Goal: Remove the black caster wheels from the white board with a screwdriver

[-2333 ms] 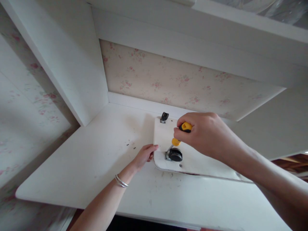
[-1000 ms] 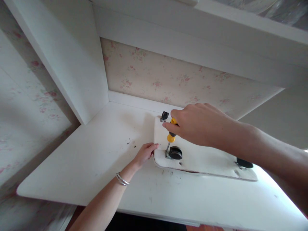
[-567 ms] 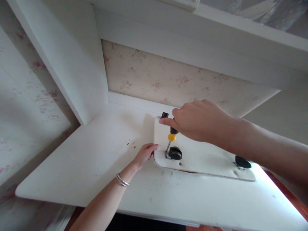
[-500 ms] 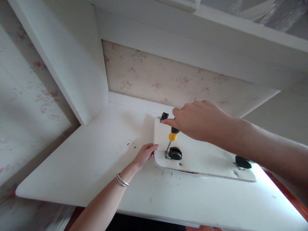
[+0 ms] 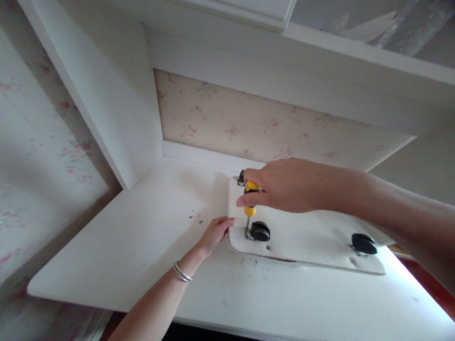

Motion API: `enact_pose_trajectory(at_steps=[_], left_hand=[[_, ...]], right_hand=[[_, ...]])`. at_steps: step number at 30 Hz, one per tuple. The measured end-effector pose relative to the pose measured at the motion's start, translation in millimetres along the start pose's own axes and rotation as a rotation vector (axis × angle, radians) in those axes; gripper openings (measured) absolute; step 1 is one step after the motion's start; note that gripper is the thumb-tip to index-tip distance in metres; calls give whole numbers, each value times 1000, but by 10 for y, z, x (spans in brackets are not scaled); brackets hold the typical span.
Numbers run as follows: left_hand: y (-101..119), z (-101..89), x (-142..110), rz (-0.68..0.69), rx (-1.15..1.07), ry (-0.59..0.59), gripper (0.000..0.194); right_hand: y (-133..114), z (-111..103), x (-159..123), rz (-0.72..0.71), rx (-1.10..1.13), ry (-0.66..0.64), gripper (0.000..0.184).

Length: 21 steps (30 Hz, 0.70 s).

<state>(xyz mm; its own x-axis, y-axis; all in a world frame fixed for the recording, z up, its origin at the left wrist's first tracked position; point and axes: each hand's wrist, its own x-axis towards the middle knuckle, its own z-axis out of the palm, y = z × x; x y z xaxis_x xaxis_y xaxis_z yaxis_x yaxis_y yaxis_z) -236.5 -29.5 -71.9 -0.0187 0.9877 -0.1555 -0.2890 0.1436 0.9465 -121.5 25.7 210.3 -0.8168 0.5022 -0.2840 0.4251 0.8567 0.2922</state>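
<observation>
My right hand [image 5: 273,187] is closed around the yellow and black handle of a screwdriver [image 5: 250,210]. The shaft points down to the metal plate of a black caster wheel [image 5: 260,231]; the screw under its tip is too small to make out. That caster sits on a white padded board [image 5: 302,237] lying on the desk. With thumb on top, my left hand [image 5: 216,232] grips the board's left edge. Another caster [image 5: 364,244] is at the board's right end, and one more [image 5: 241,177] is partly hidden behind my right hand.
Small dark screws [image 5: 201,221] lie on the white desk [image 5: 124,251] left of the board. A white side panel [image 5: 103,94] rises at the left, and a shelf [image 5: 249,57] overhangs the back. Clear plastic wrapping [image 5: 408,33] is on the upper right shelf.
My right hand has shifted slightly left and its grip on the screwdriver has turned, showing more of the yellow handle. The screwdriver stands more upright. My left hand keeps its hold on the board.
</observation>
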Motion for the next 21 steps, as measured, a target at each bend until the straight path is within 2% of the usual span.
enact_pose_trajectory(at_steps=[2, 4, 7, 11, 13, 16, 17, 19, 21], left_hand=[[-13, -3, 7, 6, 4, 1, 42], [-22, -3, 10, 13, 8, 3, 41], [-30, -5, 12, 15, 15, 5, 42], [-34, -11, 16, 12, 21, 4, 43], [-36, -12, 19, 8, 22, 6, 43], [-37, -10, 20, 4, 21, 13, 44], [-35, -8, 18, 4, 21, 14, 44], [-28, -6, 13, 6, 21, 12, 44], [-19, -5, 7, 9, 23, 9, 45]], right_hand=[[5, 49, -3, 74, -129, 83, 50], [12, 70, -16, 64, -230, 137, 47], [21, 13, -57, 19, -143, 37, 38], [-10, -118, -113, -98, 51, -110, 15], [-61, -136, -125, -90, 56, -114, 19], [-145, -69, -117, -6, -71, 47, 47], [-161, -30, -111, 5, -143, 122, 51], [-161, 42, -102, -14, -250, 227, 46], [-123, 77, -106, -54, -231, 224, 33]])
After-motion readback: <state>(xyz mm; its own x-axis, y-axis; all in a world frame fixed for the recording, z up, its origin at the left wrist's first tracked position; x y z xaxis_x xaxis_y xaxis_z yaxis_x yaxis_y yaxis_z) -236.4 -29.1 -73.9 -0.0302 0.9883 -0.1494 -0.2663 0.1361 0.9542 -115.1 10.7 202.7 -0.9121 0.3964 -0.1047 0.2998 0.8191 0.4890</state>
